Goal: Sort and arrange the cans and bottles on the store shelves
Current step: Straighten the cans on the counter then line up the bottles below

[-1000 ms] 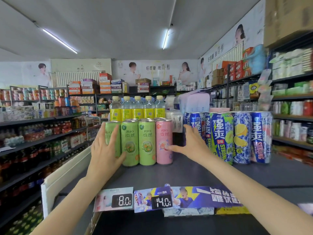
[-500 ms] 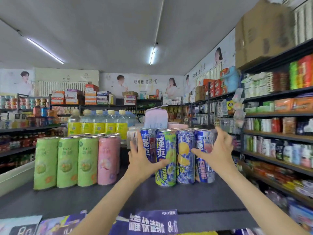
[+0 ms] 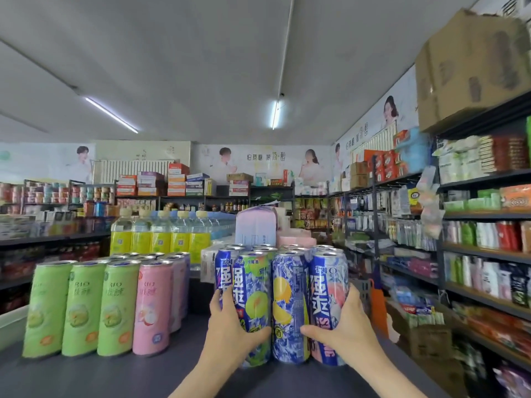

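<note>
Dark shelf top (image 3: pixel 149 377): hands clasp tall blue cans (image 3: pixel 290 305).

On the shelf top (image 3: pixel 178 369), a bare gap runs between the pink can (image 3: pixel 153 308) and the blue cans (image 3: pixel 290 308). The front edge is open. Yellow-labelled bottles (image 3: pixel 161 237) and a pale carton (image 3: pixel 255 228) block the back edge.

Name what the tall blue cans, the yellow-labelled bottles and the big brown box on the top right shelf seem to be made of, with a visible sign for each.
Blue cans: likely thin metal, glossy printed sides, bare silvery rims.
Bottles: apparently clear plastic, see-through shoulders above yellow labels.
Brown box: cardboard, matt brown with folded edges.
</note>
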Demonstrator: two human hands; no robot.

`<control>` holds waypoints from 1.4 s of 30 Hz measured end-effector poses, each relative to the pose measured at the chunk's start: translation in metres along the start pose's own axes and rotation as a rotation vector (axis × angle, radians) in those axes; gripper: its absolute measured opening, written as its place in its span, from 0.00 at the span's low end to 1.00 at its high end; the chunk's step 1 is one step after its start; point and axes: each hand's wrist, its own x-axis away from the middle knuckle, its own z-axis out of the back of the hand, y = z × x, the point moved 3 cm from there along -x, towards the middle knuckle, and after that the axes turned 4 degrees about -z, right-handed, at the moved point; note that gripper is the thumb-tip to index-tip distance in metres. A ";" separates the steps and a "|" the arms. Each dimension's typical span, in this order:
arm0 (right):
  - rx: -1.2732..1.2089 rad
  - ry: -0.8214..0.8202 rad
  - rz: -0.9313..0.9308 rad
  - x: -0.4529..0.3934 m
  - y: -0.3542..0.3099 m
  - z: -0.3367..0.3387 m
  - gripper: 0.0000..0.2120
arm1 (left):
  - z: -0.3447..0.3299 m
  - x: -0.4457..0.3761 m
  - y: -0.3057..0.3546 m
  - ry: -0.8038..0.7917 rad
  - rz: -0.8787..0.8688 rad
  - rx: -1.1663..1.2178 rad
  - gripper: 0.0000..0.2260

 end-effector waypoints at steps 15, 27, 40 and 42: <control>-0.099 0.075 -0.026 0.002 -0.008 -0.002 0.60 | 0.016 -0.007 0.009 0.019 -0.102 -0.203 0.45; -0.019 0.141 -0.054 0.006 -0.009 0.007 0.58 | 0.007 -0.006 0.018 -0.009 -0.119 -0.163 0.38; 0.200 0.191 -0.072 0.013 -0.013 0.008 0.46 | -0.006 -0.002 0.026 0.020 -0.057 -0.227 0.41; 0.184 0.182 -0.052 0.017 -0.013 0.010 0.46 | -0.008 -0.001 0.024 0.018 -0.057 -0.207 0.41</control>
